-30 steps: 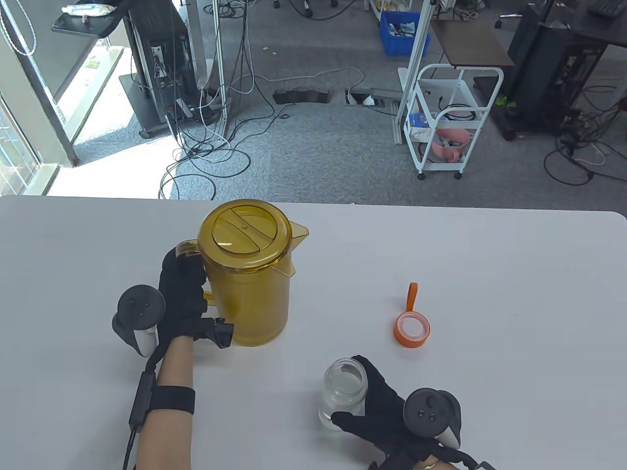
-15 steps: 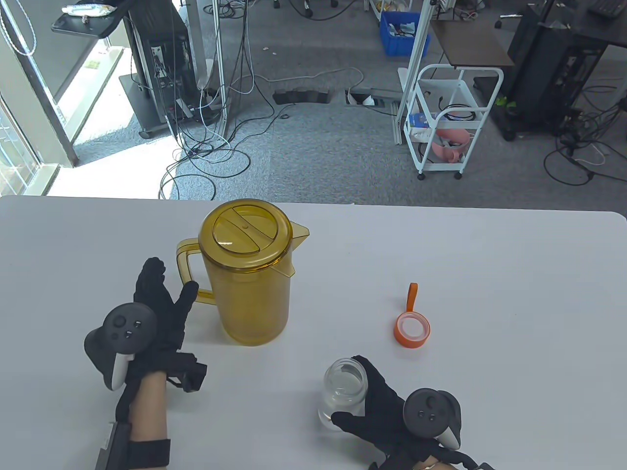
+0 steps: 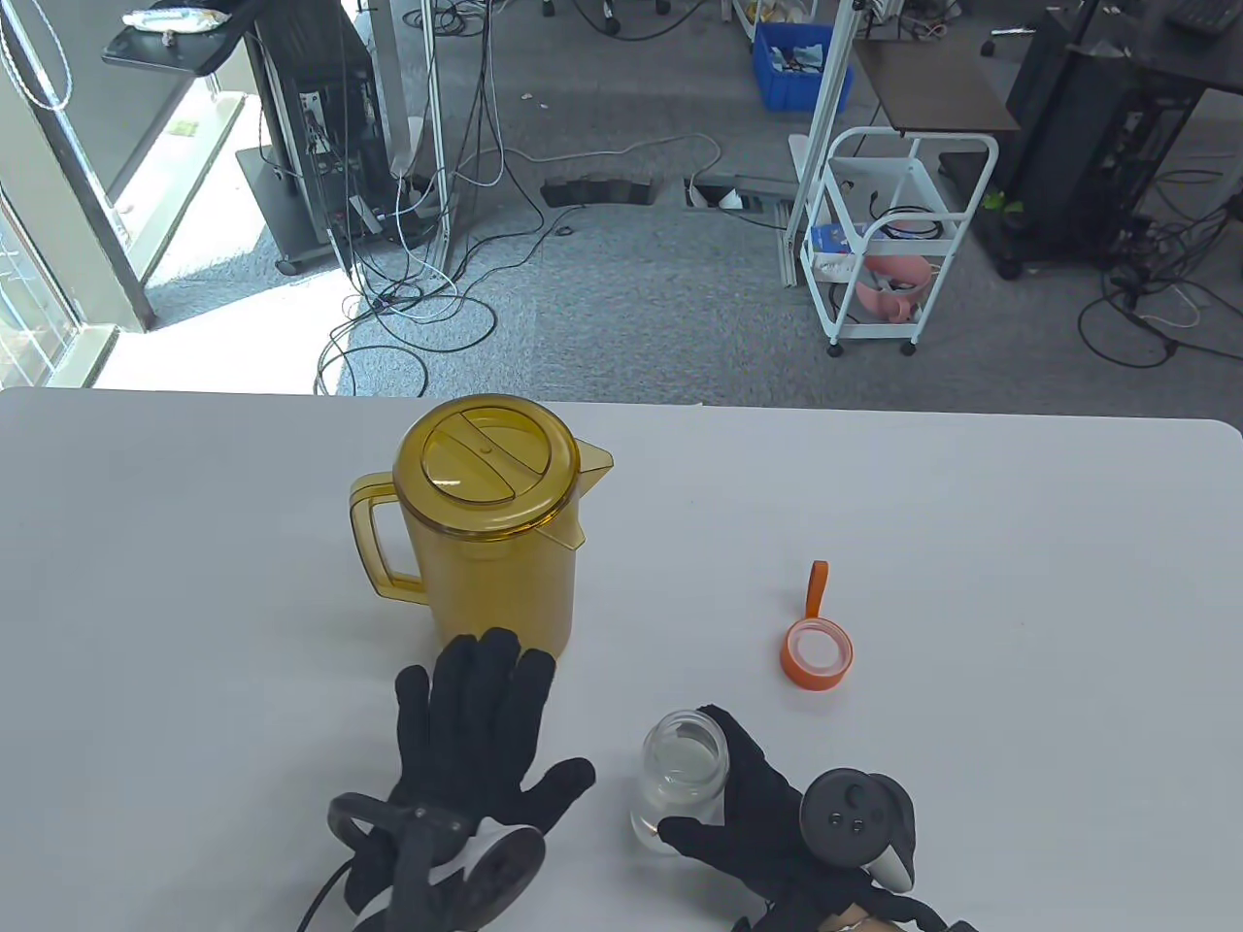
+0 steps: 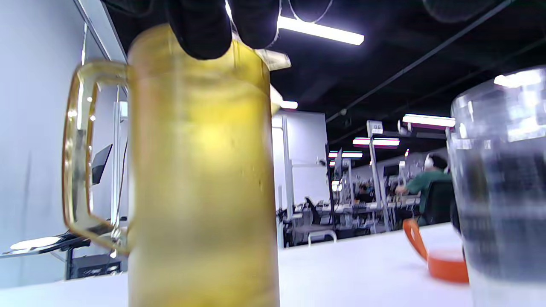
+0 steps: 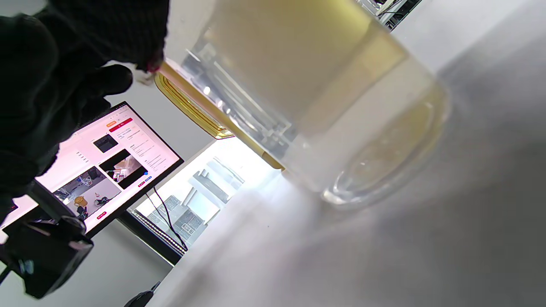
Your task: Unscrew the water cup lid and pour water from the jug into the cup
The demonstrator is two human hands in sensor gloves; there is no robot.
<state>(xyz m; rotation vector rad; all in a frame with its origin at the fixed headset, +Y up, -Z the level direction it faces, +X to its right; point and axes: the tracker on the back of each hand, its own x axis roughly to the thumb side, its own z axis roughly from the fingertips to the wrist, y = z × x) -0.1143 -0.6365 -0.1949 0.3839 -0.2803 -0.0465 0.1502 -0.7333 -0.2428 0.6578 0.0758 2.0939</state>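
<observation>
The amber jug (image 3: 490,539) stands upright on the white table (image 3: 971,544), lid on, handle to the left; it fills the left wrist view (image 4: 200,170). A clear cup (image 3: 683,777) with water in it stands near the front edge, lid off, and my right hand (image 3: 748,806) grips it with fingers and thumb round its side. Close up, the cup (image 5: 341,106) fills the right wrist view. The orange lid (image 3: 816,652) lies on the table to the cup's upper right. My left hand (image 3: 476,738) lies flat, fingers straight, just in front of the jug, left of the cup.
Beyond the table's far edge is an office floor with cables, a white cart (image 3: 898,243) and a blue crate (image 3: 791,63). A monitor (image 5: 106,162) shows in the right wrist view.
My left hand let go of the jug handle, drew back, then swung right and now lies flat in front of the jug. Jug, cup, lid and right hand have not moved.
</observation>
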